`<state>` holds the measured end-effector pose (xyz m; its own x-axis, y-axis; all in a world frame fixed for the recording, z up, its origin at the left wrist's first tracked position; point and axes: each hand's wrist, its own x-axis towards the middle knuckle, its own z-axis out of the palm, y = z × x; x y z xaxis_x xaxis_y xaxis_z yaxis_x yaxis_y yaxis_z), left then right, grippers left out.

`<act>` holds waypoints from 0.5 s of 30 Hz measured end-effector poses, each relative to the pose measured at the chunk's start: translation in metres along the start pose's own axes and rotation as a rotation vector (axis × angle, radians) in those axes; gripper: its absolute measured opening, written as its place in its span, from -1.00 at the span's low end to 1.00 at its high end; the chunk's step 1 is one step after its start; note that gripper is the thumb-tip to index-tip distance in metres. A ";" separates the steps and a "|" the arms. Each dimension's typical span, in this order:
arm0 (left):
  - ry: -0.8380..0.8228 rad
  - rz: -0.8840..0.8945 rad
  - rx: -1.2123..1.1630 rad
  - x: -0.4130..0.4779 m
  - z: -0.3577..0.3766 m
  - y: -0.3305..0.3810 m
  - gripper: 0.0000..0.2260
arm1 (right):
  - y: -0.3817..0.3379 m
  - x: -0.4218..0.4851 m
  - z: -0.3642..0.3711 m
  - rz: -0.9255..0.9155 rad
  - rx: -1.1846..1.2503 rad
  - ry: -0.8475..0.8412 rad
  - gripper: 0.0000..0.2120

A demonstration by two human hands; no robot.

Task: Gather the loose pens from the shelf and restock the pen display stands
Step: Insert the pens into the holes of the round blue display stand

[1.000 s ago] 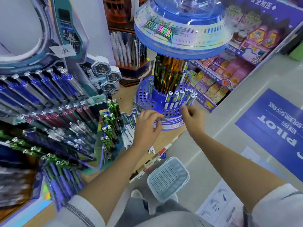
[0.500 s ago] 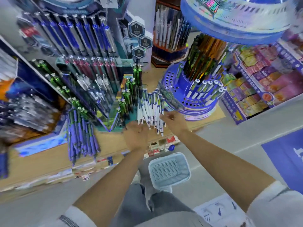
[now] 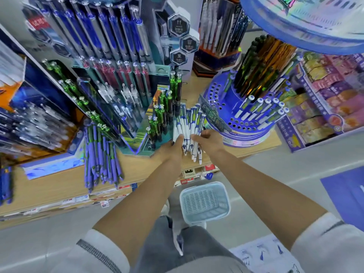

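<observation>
Several white pens [image 3: 189,131] lie bunched at the shelf [image 3: 59,184] edge, just beside the round blue stand [image 3: 246,123]. The left hand [image 3: 171,148] and right hand [image 3: 210,140] both grasp the bunch from either side. Purple pens [image 3: 100,154] lie loose to the left; a basket [image 3: 204,201] sits below.

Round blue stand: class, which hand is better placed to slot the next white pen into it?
Probably the right. Both hands hold the white pens, but the right hand lies beside the round blue stand and its empty holes; the left hand is across the bundle, by the green pens.
</observation>
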<state>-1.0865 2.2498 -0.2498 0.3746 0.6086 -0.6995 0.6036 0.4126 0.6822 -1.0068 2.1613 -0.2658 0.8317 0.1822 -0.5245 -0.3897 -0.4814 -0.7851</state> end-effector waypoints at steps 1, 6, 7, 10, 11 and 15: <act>-0.024 -0.002 -0.007 0.002 0.001 0.001 -0.54 | 0.001 0.000 -0.002 -0.001 0.012 -0.012 -0.69; -0.098 -0.033 -0.009 0.002 0.000 0.004 -0.64 | 0.000 0.001 -0.005 -0.002 0.024 -0.049 -0.68; -0.108 -0.024 0.002 0.001 -0.002 0.004 -0.68 | -0.001 0.002 -0.004 0.004 0.018 -0.047 -0.69; -0.138 0.001 0.034 -0.001 -0.006 0.007 -0.80 | -0.004 0.005 -0.005 0.006 -0.007 -0.034 -0.79; -0.141 0.003 0.037 -0.001 -0.006 0.008 -0.81 | -0.004 0.007 -0.004 0.002 -0.013 -0.030 -0.83; -0.163 0.005 0.030 0.000 -0.006 0.010 -0.77 | -0.001 0.005 -0.004 -0.015 0.001 -0.033 -0.77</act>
<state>-1.0850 2.2583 -0.2419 0.4852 0.4916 -0.7231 0.6214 0.3879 0.6807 -1.0009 2.1593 -0.2663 0.8240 0.2177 -0.5231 -0.3777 -0.4772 -0.7935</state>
